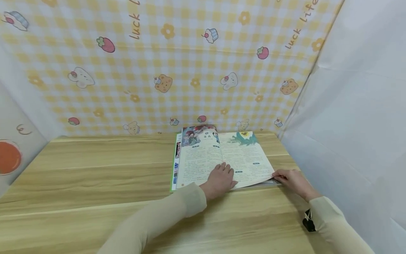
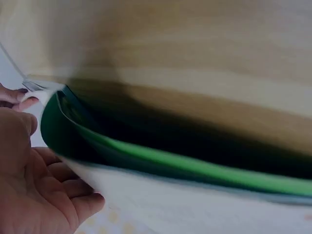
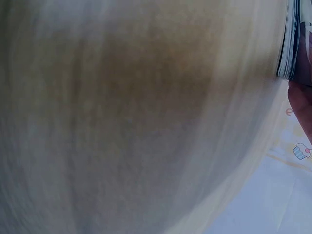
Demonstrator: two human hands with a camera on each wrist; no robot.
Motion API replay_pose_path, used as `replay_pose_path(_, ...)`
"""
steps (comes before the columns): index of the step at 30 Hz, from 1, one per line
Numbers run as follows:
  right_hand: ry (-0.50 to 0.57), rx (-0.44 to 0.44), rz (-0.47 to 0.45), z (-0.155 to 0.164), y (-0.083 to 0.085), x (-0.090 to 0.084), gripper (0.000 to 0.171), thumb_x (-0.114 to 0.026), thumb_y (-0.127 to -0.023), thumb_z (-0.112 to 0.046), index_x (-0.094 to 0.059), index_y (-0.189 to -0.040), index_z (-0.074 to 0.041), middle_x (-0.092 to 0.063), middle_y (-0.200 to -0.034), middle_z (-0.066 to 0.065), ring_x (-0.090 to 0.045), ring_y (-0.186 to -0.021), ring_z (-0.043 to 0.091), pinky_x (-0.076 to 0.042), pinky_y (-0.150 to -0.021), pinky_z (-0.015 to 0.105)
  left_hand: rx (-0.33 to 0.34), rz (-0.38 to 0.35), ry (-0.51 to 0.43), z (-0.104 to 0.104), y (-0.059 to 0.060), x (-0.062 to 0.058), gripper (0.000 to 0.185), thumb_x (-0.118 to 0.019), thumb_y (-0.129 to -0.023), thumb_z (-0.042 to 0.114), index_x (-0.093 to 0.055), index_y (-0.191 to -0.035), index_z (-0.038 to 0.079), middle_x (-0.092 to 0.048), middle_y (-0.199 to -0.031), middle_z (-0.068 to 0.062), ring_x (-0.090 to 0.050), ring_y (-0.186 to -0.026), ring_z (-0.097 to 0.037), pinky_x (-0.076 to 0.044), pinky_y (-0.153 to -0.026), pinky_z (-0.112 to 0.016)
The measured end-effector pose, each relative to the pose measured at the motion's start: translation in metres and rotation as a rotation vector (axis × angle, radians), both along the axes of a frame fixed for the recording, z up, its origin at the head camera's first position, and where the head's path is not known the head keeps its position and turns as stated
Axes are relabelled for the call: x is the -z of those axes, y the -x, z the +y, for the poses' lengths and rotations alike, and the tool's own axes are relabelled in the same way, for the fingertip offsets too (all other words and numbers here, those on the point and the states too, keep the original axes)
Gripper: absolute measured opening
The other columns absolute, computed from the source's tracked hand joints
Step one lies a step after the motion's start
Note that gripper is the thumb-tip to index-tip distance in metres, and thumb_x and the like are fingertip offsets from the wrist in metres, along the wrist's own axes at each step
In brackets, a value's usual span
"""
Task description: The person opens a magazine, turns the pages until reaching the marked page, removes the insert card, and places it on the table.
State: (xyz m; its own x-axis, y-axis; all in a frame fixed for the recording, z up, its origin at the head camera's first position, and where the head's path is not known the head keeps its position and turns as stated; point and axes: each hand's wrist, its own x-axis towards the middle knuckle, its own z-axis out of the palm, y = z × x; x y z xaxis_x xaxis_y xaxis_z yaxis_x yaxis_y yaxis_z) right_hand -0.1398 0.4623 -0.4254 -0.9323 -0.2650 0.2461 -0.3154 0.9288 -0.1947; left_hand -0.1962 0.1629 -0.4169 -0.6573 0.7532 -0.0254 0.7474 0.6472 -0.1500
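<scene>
Book (image 1: 219,155) under left hand (image 1: 220,180), right hand (image 1: 293,180) pinching corner

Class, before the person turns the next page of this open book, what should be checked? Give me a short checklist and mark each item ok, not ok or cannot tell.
1. Open book lies flat on the wooden table: ok.
2. Left hand rests on the pages near the spine, steadying the book: ok.
3. Right hand is at the lower right corner of the right page: ok.
4. Right fingers have picked up only one sheet: cannot tell; the head view is too small and the right wrist view is blurred.
5. Left hand is clear of the page's path when it swings over: not ok; it lies partly on the right page.
</scene>
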Motion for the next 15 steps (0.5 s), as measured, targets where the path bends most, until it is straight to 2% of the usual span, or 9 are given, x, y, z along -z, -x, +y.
replay_pose_path(5,0.057,-0.007,0.108,0.000,0.001,0.004,0.015,-0.071,-0.078,0.001,-0.073,-0.084,-0.013,-0.073,-0.083,0.003,-0.070,-0.076,0.020,-0.055,-0.064,0.031,-0.018,-0.024,0.036,0.014,-0.005,0.005,0.063,-0.032,-0.097,0.056,-0.049,-0.135,0.009,-0.053,-0.134,-0.006,-0.044,-0.129,-0.019,-0.032,-0.108,-0.032)
replay_pose_path(9,0.104,-0.025,0.162,-0.002,0.001,0.003,0.016,-0.072,-0.076,0.004,-0.073,-0.083,-0.011,-0.073,-0.081,0.004,-0.069,-0.074,0.017,-0.054,-0.062,0.027,-0.034,-0.052,0.061,0.024,-0.006,0.007,0.066,-0.033,-0.096,0.057,-0.047,-0.137,0.008,-0.051,-0.138,-0.008,-0.043,-0.132,-0.019,-0.030,-0.110,-0.032)
replay_pose_path(15,0.087,-0.034,0.202,-0.007,-0.001,-0.005,0.015,-0.072,-0.076,0.004,-0.072,-0.084,-0.009,-0.073,-0.082,0.005,-0.069,-0.073,0.021,-0.055,-0.061,0.030,-0.046,-0.076,0.057,0.041,-0.008,0.013,0.064,-0.036,-0.096,0.055,-0.043,-0.141,0.010,-0.044,-0.144,-0.006,-0.040,-0.134,-0.017,-0.031,-0.109,-0.030)
